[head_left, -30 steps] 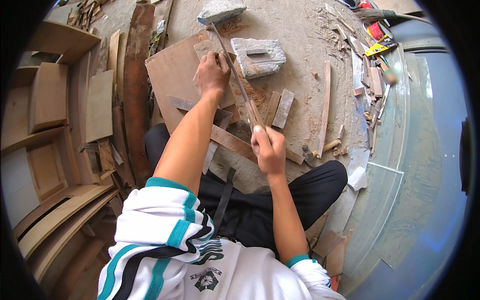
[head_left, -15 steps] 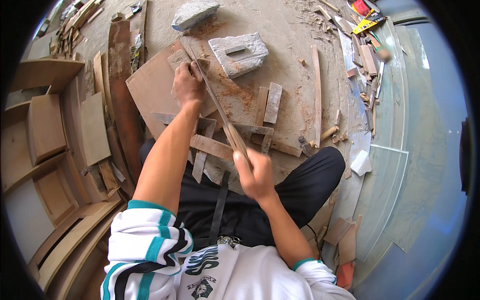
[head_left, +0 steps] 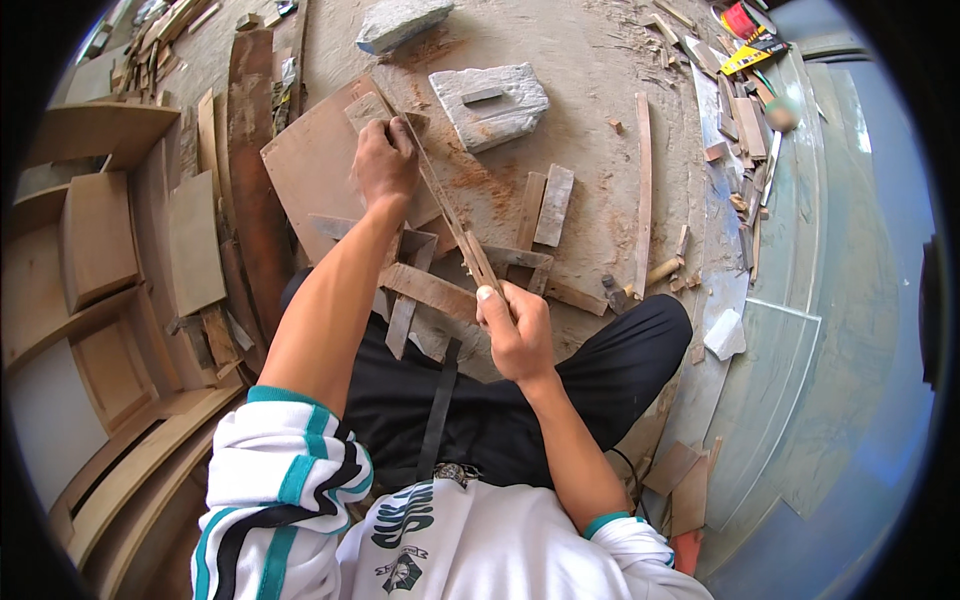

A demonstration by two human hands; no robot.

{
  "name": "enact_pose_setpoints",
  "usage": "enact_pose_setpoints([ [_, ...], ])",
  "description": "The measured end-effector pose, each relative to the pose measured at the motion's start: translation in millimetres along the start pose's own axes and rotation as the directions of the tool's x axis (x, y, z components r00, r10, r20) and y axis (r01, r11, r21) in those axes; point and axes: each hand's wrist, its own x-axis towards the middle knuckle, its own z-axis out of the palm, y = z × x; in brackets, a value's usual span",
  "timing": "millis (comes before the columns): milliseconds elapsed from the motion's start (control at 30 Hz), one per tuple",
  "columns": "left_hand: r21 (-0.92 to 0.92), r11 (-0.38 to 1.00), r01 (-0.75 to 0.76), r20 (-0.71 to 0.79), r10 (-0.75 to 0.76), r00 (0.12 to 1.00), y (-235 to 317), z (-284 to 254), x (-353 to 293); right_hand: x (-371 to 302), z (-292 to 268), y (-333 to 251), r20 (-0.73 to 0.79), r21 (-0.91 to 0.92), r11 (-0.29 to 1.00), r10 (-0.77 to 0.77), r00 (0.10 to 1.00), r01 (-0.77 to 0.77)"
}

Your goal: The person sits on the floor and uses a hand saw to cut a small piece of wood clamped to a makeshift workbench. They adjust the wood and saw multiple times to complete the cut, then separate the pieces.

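My left hand (head_left: 386,162) is closed over a small wood block (head_left: 365,112), pressing it on a flat brown board (head_left: 305,160). My right hand (head_left: 518,328) grips the wooden handle of a long, narrow saw (head_left: 434,184), thumb along the top. Seen nearly edge-on, its blade slants up and left, passing close beside my left fingers. Whether the teeth sit in the block is hidden. Beneath the saw and my left forearm lies a frame of crossed wood strips (head_left: 432,290).
Beyond the saw lie a pale stone slab (head_left: 490,105) with a small bar on it and another stone (head_left: 402,22). A hammer (head_left: 640,285) rests near my right knee. Wooden cabinet parts (head_left: 100,240) stand left; glass sheets (head_left: 770,400) and wood scraps (head_left: 740,125) lie right.
My right hand has moved a little forward with the saw. My left hand keeps its hold on the block. The whole view has shifted slightly.
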Motion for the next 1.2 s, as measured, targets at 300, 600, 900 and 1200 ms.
enact_pose_setpoints([
  [300,-0.094,0.995,-0.045,0.016,0.047,0.999,-6,2,2,0,3,19,0.014,0.053,0.997,-0.054,0.998,0.054],
  [600,-0.078,0.992,-0.101,-0.018,0.100,0.995,-18,5,2,4,1,31,0.047,-0.032,0.995,-0.092,0.995,0.093],
  [900,-0.078,0.994,-0.071,-0.059,0.066,0.996,-6,6,0,2,6,27,-0.009,-0.054,0.989,-0.140,0.990,0.139],
  [1200,-0.073,0.997,0.009,-0.026,-0.011,1.000,-3,2,-2,-2,4,24,0.020,-0.020,0.999,-0.040,0.999,0.041],
])
